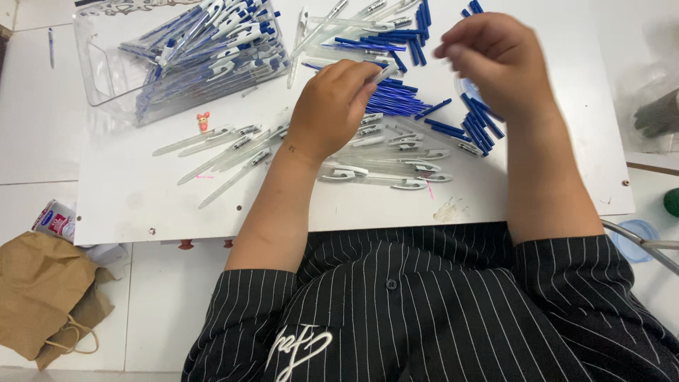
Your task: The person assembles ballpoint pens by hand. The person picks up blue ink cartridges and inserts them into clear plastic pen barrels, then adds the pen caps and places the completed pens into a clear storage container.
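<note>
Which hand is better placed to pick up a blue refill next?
Probably the right hand: it hovers apparently empty above the blue refills, while the left hand already pinches a clear pen barrel.

A crumpled brown paper bag point(46, 297) lies on the floor beside a small printed packet point(55, 220).

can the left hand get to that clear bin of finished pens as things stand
Probably yes: the left hand holds a clear pen barrel, but only white board lies between it and the open clear bin.

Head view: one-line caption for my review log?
Left hand holds a clear pen barrel; right hand hovers above blue refills.
</note>
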